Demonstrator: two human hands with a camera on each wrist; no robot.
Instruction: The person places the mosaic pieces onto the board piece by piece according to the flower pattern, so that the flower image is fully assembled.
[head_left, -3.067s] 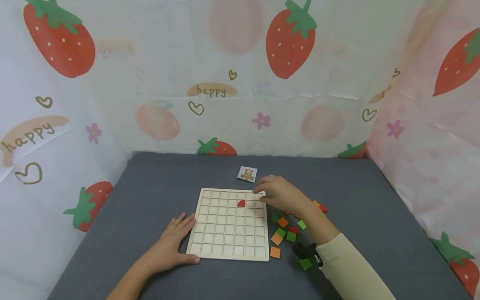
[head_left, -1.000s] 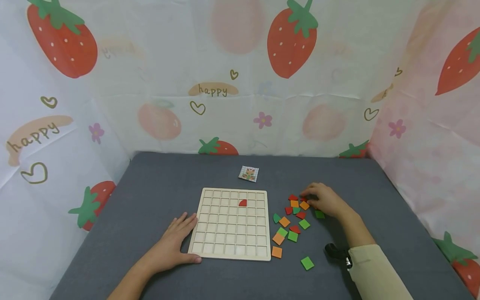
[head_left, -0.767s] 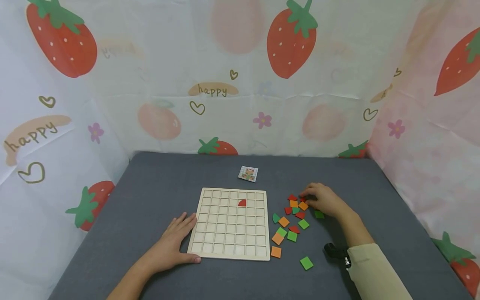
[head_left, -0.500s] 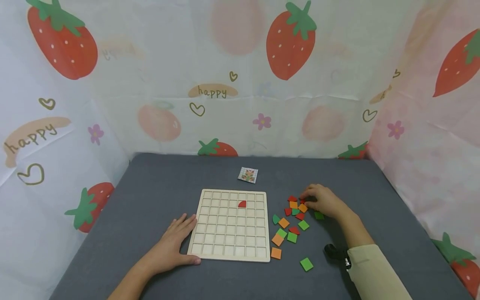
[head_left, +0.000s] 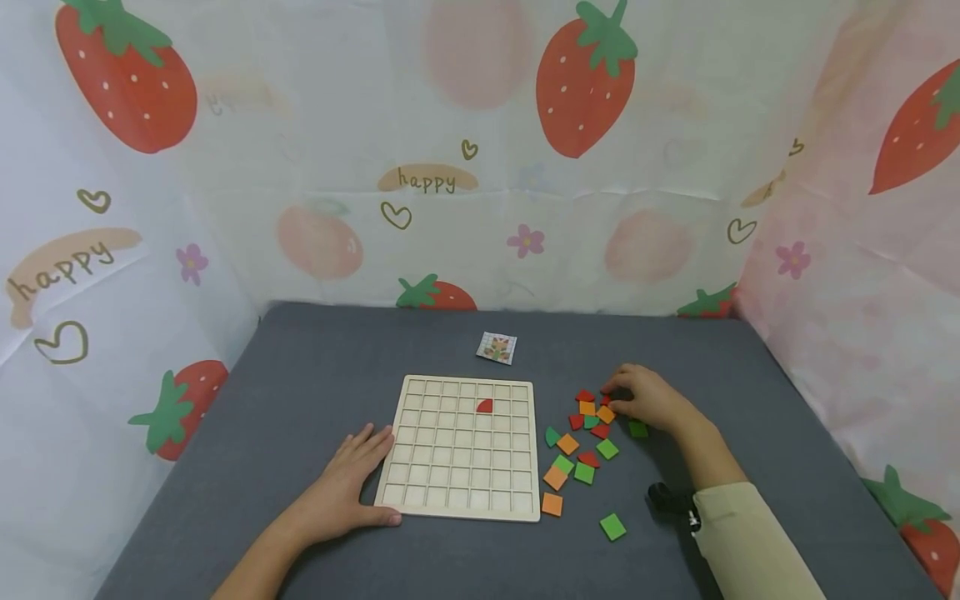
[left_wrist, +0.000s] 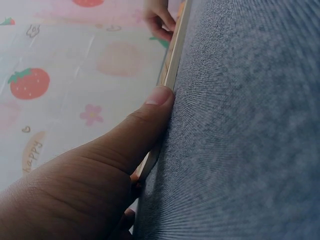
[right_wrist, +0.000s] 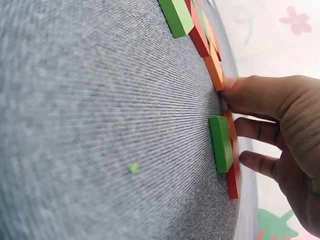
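Note:
A pale wooden grid board [head_left: 459, 448] lies flat on the table, with one red quarter-round tile [head_left: 485, 406] in a cell of its upper part. My left hand [head_left: 347, 483] rests at the board's left side, fingers extended to its edge and thumb at the near corner; in the left wrist view the thumb [left_wrist: 135, 132] lies along the rim. My right hand [head_left: 651, 400] reaches into the loose tiles, fingertips and thumb around a red tile [head_left: 604, 399]. In the right wrist view the thumb meets an orange tile [right_wrist: 214, 70]; the index fingertip is hidden, so a pinch is unclear.
Several loose orange, green and red tiles lie right of the board, among them a green tile [head_left: 612, 527] nearer the front. A small pattern card [head_left: 497, 348] lies behind the board. Printed cloth [head_left: 480, 242] hangs around the grey table [head_left: 330, 358].
From 3.1 s ago, my right hand has moved from the board's upper right corner rightward to the loose tiles. Over the last second it stays nearly still. My left hand has not moved.

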